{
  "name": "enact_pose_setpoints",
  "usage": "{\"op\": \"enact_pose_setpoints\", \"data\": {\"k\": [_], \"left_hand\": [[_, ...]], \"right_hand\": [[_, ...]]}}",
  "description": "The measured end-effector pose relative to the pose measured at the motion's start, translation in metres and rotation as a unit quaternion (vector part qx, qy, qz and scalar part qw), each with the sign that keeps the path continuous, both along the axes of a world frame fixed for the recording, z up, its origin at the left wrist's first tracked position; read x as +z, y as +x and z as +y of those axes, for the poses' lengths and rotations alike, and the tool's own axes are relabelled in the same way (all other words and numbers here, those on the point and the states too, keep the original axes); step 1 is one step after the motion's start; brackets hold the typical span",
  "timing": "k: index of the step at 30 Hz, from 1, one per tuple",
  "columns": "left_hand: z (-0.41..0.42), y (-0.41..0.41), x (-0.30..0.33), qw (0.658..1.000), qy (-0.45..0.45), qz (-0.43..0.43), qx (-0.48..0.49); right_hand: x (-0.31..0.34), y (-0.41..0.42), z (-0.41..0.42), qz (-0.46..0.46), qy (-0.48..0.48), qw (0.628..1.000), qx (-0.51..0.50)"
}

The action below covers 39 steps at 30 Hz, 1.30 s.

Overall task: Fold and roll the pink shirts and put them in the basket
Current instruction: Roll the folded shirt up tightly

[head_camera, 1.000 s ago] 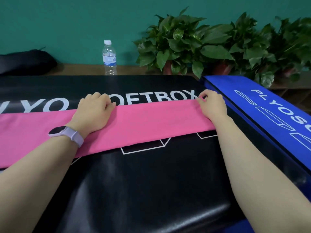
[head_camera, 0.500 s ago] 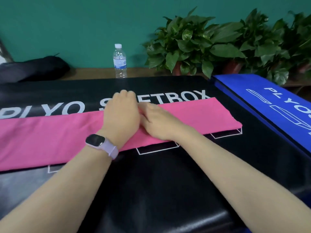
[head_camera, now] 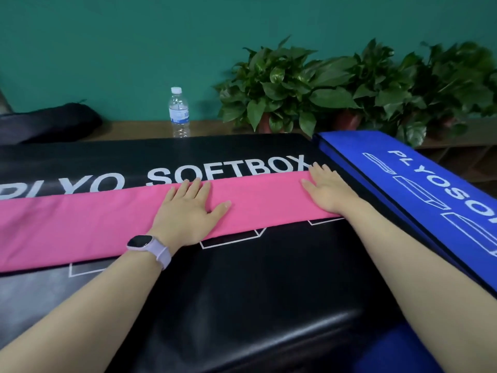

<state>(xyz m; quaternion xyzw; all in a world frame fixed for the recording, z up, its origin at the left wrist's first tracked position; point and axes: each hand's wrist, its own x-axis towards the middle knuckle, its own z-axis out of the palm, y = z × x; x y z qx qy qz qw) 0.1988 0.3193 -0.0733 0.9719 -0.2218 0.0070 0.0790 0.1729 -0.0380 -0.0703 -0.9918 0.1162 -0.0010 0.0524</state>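
Pink shirt point(head_camera: 88, 224), smooth long flat band, under flat-fingered left grip point(head_camera: 185, 211) and right grip point(head_camera: 326, 189).

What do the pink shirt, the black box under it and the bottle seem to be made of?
Pink shirt: soft matte knit cloth, probably cotton or a blend; it lies flat and limp under both hands.
Black box: padded, with a glossy vinyl or faux-leather skin; light gleams on its rounded front edge.
Bottle: clear thin plastic, see-through and ribbed, with a white cap.
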Motion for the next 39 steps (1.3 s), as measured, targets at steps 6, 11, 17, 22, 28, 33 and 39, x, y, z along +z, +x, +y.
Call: {"op": "enact_pose_setpoints", "data": {"k": [6,11,17,22,28,33,39], "left_hand": [[0.001,-0.027,0.007,1.0,0.015,0.009,-0.016],[0.016,-0.082,0.006,0.996,0.017,0.024,-0.081],[0.036,-0.153,0.016,0.989,-0.02,0.033,-0.145],[0.088,-0.194,0.006,0.987,-0.089,-0.089,0.095],[0.151,-0.21,0.015,0.974,-0.085,0.025,0.208],[0.143,-0.207,0.032,0.965,-0.11,0.101,0.218],[0.134,-0.186,0.022,0.956,-0.091,0.107,0.256]], "right_hand": [[0.02,-0.029,0.026,0.0,-0.169,0.984,0.061],[0.037,-0.078,0.059,0.006,-0.13,0.978,0.164],[0.03,-0.142,0.186,-0.079,0.038,0.945,0.316],[0.018,-0.16,0.216,-0.092,0.024,0.949,0.299],[0.016,-0.185,0.232,-0.062,-0.052,0.963,0.256],[0.032,-0.194,0.245,-0.007,-0.143,0.955,0.259],[0.051,-0.175,0.274,-0.052,-0.096,0.914,0.39]]}}
